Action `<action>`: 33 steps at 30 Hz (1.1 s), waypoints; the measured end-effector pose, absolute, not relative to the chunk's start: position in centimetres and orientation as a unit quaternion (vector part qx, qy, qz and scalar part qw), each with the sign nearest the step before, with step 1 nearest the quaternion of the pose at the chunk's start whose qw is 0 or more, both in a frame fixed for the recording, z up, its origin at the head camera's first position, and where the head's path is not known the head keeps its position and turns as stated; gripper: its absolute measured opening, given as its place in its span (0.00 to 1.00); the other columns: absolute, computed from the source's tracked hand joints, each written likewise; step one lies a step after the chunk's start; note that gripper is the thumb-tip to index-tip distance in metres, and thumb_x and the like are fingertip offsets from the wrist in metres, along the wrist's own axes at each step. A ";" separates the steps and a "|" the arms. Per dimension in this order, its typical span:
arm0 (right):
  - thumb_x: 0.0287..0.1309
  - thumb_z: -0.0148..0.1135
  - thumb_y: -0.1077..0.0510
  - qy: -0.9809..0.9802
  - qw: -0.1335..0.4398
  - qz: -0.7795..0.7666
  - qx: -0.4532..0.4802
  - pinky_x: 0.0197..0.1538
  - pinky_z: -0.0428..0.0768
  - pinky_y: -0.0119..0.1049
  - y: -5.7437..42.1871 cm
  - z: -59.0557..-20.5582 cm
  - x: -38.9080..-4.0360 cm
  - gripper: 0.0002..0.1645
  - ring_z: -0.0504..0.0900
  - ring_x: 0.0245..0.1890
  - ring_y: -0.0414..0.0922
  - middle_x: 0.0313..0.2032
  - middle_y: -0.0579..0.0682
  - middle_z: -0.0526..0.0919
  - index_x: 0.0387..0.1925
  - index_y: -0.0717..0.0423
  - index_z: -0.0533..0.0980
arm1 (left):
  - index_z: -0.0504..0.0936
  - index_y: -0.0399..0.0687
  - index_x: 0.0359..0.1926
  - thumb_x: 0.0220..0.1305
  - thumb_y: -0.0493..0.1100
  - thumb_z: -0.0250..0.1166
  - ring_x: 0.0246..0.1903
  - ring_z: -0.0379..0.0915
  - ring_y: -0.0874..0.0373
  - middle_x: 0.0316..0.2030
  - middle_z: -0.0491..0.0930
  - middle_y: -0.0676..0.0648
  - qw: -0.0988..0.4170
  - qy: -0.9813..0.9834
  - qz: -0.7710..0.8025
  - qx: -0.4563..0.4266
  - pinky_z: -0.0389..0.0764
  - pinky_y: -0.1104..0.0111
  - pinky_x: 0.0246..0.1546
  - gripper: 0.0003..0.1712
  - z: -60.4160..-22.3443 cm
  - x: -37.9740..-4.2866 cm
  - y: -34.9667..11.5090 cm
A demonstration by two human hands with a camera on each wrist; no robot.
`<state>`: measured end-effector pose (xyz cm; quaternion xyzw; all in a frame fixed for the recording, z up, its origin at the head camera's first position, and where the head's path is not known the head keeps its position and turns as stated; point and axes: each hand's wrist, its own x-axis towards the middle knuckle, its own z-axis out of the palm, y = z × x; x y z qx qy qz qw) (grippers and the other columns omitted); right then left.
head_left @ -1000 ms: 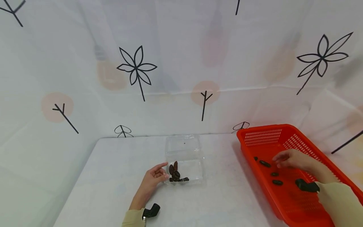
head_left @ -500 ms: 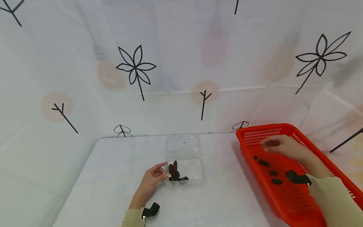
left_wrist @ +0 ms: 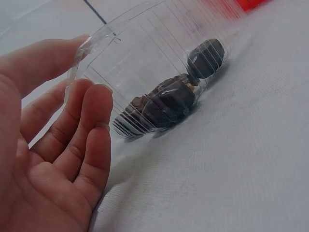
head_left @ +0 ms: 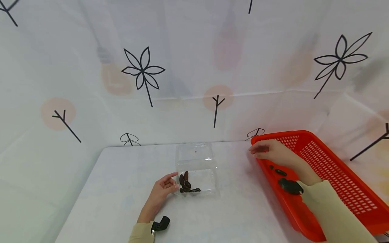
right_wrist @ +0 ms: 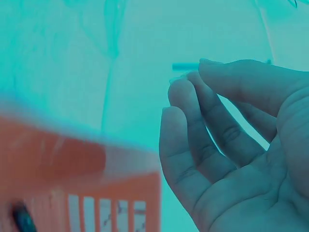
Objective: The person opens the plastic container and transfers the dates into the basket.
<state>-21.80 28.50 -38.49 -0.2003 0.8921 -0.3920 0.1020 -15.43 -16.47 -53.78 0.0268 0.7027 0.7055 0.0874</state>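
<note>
My left hand (head_left: 162,189) holds the left edge of a clear plastic clamshell box (head_left: 206,180) lying open on the table. In the left wrist view, the box's rim passes between the fingertips of my left hand (left_wrist: 63,130). Several dark brown, oval dates (head_left: 187,184) lie in its left and front part; through the clear wall the dates (left_wrist: 171,104) look glossy. My right hand (head_left: 270,150) is above the left rim of a red basket (head_left: 329,168). Thumb and fingertips of my right hand (right_wrist: 231,130) come close together; whether anything is between them is hidden.
More dates (head_left: 281,172) lie on the basket floor, partly hidden by my right arm. The box's hinged lid (head_left: 194,152) lies back toward the patterned cloth wall (head_left: 179,118). White cloth covers the table (head_left: 231,209) between box and basket.
My right hand has risen from inside the basket and moved left to its rim, its forearm now covering some dates. My left hand and the box have stayed in place.
</note>
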 end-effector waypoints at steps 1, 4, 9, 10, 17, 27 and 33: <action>0.63 0.67 0.60 0.892 0.108 -0.391 -0.201 0.45 0.80 0.34 27.9 -38.5 -21.9 0.14 0.81 0.47 0.50 0.45 0.49 0.84 0.50 0.55 0.82 | 0.74 0.37 0.65 0.59 0.32 0.71 0.34 0.75 0.60 0.36 0.77 0.48 0.088 0.702 0.706 0.027 0.76 0.71 0.37 0.32 -53.8 -15.4 -16.4; 0.63 0.67 0.60 0.890 0.122 -0.388 -0.208 0.46 0.80 0.37 26.3 -38.7 -22.2 0.12 0.81 0.46 0.49 0.43 0.47 0.85 0.48 0.53 0.83 | 0.74 0.37 0.65 0.59 0.32 0.71 0.34 0.75 0.60 0.36 0.77 0.48 0.090 0.703 0.705 0.028 0.76 0.71 0.37 0.32 -53.8 -15.4 -16.3; 0.62 0.67 0.58 0.882 0.141 -0.380 -0.242 0.47 0.80 0.41 23.4 -39.3 -22.9 0.11 0.82 0.44 0.46 0.41 0.44 0.85 0.47 0.50 0.83 | 0.74 0.38 0.65 0.60 0.33 0.71 0.33 0.75 0.60 0.36 0.77 0.48 0.084 0.706 0.703 0.029 0.76 0.71 0.37 0.32 -53.7 -15.3 -16.3; 0.63 0.67 0.59 0.878 0.147 -0.380 -0.250 0.48 0.80 0.41 22.8 -39.4 -23.1 0.11 0.82 0.44 0.45 0.41 0.44 0.85 0.47 0.51 0.83 | 0.74 0.37 0.65 0.60 0.33 0.70 0.33 0.74 0.60 0.36 0.77 0.47 0.083 0.705 0.704 0.028 0.76 0.71 0.37 0.31 -53.7 -15.3 -16.3; 0.63 0.65 0.62 0.850 0.214 -0.386 -0.288 0.50 0.80 0.40 18.0 -40.5 -24.2 0.11 0.82 0.44 0.45 0.42 0.45 0.85 0.47 0.52 0.83 | 0.75 0.39 0.65 0.61 0.33 0.70 0.32 0.73 0.60 0.36 0.76 0.47 0.075 0.706 0.704 0.025 0.75 0.71 0.37 0.30 -53.5 -15.1 -16.6; 0.63 0.64 0.65 0.823 0.264 -0.393 -0.313 0.45 0.81 0.36 13.4 -42.8 -24.5 0.12 0.82 0.41 0.42 0.44 0.57 0.85 0.48 0.62 0.82 | 0.71 0.39 0.67 0.62 0.34 0.69 0.34 0.73 0.61 0.37 0.75 0.47 0.086 0.707 0.700 0.055 0.75 0.71 0.37 0.32 -53.6 -15.2 -16.4; 0.62 0.64 0.66 0.814 0.281 -0.395 -0.319 0.42 0.80 0.35 11.4 -43.9 -24.7 0.12 0.82 0.39 0.40 0.44 0.57 0.85 0.47 0.63 0.83 | 0.69 0.38 0.69 0.61 0.32 0.70 0.34 0.73 0.62 0.38 0.74 0.46 0.095 0.705 0.698 0.083 0.75 0.72 0.35 0.36 -53.7 -15.1 -16.4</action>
